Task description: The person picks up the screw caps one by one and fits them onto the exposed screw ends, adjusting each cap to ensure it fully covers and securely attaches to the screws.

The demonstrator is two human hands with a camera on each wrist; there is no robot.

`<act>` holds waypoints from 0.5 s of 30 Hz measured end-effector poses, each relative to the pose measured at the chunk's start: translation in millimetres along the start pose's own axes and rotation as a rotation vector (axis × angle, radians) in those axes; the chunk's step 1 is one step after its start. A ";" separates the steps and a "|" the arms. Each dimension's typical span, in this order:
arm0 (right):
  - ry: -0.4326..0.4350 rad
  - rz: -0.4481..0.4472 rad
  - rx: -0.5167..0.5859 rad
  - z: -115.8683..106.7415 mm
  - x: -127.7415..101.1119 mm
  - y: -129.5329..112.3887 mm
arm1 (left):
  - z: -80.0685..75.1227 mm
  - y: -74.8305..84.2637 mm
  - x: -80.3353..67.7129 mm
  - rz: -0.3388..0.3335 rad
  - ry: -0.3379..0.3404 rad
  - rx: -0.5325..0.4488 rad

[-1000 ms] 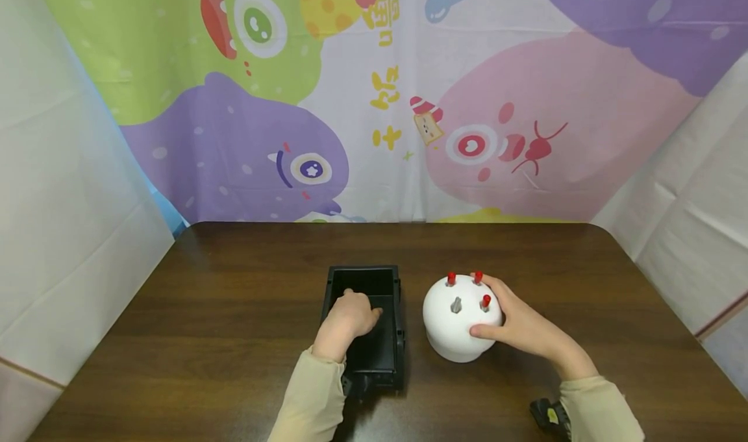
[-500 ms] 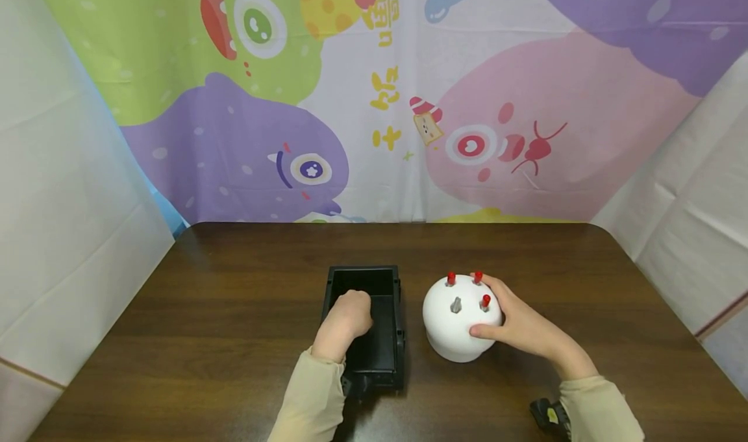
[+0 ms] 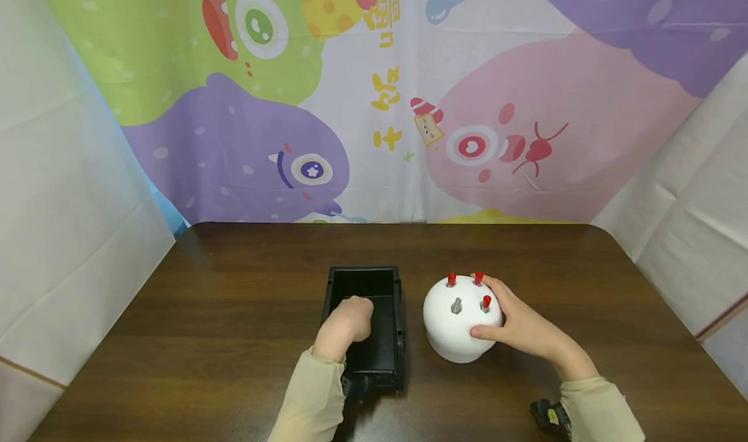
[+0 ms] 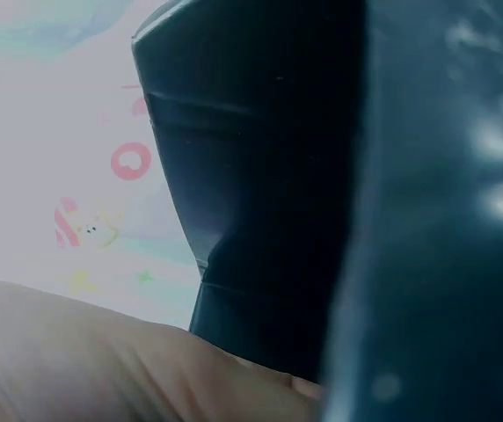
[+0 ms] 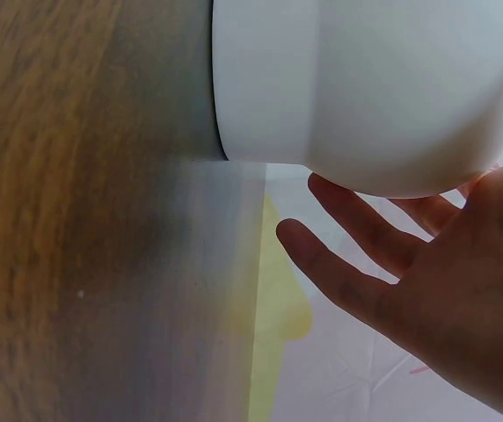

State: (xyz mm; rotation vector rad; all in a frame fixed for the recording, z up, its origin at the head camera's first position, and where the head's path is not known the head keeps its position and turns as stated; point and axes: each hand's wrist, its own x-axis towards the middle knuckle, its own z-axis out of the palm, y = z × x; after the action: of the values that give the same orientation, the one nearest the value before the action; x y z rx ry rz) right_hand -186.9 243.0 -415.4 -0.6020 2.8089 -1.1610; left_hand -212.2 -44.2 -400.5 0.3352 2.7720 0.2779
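My left hand [image 3: 347,325] reaches into a black open box [image 3: 382,348]; its fingers point down and are hidden behind the back of the hand, so I cannot tell whether they pinch anything. In the left wrist view, part of this hand [image 4: 137,360] shows beside the dark box wall [image 4: 269,193]. My right hand [image 3: 528,328] holds a white dome-shaped thing [image 3: 450,331] from its right side, thumb in front and fingers behind. Red-tipped pegs [image 3: 486,302] and one grey peg [image 3: 456,306] stick out of its top. In the right wrist view, fingertips meet the white underside [image 5: 410,132].
Both the box and the dome stand on a brown wooden table [image 3: 234,312]. A small black device [image 3: 549,417] lies by the right sleeve [image 3: 602,406]. Behind the table hangs a printed cloth [image 3: 386,169], with white cloth at both sides.
The fingers of my left hand, visible a second ago, have drawn in and gone down out of sight in the box. My right hand and the white dome have stayed put.
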 end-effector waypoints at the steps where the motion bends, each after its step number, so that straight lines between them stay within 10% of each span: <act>1: 0.002 0.000 -0.003 0.1 -0.1 0.0 | 0.5 -0.1 0.4 0.002 -0.003 0.007; 15: 0.005 0.004 -0.004 -0.1 -0.1 -0.5 | -1.6 0.4 -2.0 0.088 0.078 -0.029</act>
State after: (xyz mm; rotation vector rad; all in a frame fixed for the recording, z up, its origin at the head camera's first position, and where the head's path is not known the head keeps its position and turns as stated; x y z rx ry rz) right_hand -186.6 242.7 -415.0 -0.5949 2.8162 -1.1582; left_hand -210.8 -44.6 -398.4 0.4486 2.8310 0.3600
